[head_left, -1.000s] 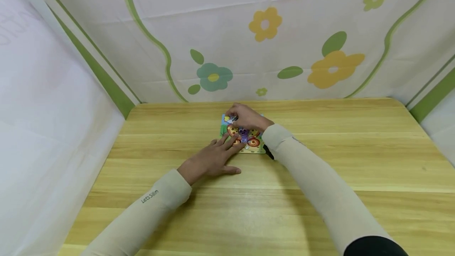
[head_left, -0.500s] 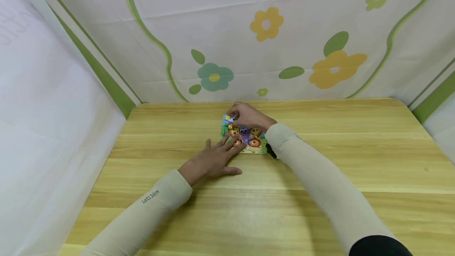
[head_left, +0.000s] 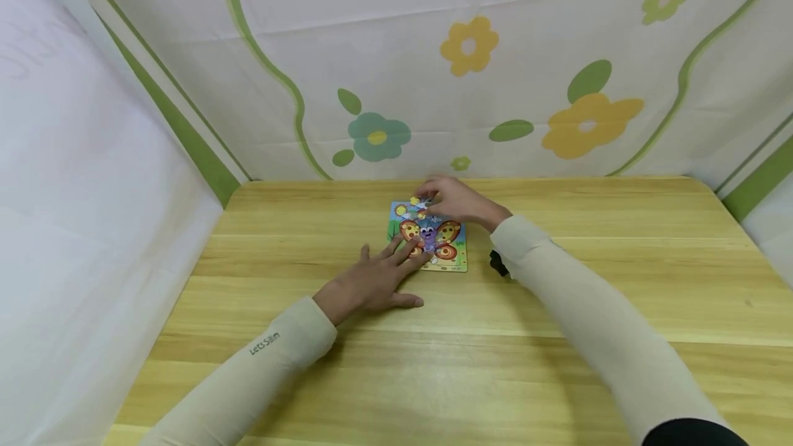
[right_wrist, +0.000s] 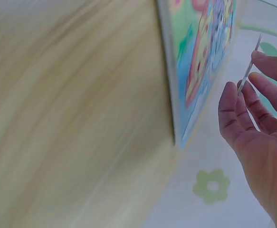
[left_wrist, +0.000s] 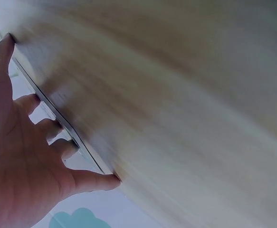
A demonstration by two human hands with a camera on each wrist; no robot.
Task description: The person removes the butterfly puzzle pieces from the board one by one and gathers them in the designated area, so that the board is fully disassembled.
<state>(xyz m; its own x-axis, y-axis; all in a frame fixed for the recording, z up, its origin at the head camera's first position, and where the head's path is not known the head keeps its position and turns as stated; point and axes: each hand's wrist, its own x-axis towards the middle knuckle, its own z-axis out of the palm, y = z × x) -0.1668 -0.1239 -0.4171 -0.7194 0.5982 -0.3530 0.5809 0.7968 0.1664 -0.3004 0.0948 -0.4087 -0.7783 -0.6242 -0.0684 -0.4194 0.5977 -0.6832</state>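
A flat butterfly jigsaw puzzle (head_left: 455,259) lies toward the back of the wooden table. My left hand (head_left: 372,282) rests with spread fingers over its lower left part. Above the puzzle's top edge, my right hand (head_left: 460,199) pinches a thin puzzle piece (right_wrist: 250,66) between thumb and fingertips. In the right wrist view that piece is seen nearly edge-on, apart from the puzzle board (right_wrist: 195,52). The left wrist view has the left hand (left_wrist: 31,147) touching the board's near edge (left_wrist: 67,126), its thumb and little finger reaching down to the table.
The wooden table (head_left: 471,363) spreads around the puzzle. A white cloth wall (head_left: 421,74) with flower prints rises right behind its back edge. Another white cloth (head_left: 93,226) hangs along the left side. Something small and black (head_left: 498,263) shows beneath the right cuff.
My right hand has moved right and up from the puzzle's upper left with the puzzle piece, uncovering the sun picture and more of the butterfly. My left hand has stayed in place.
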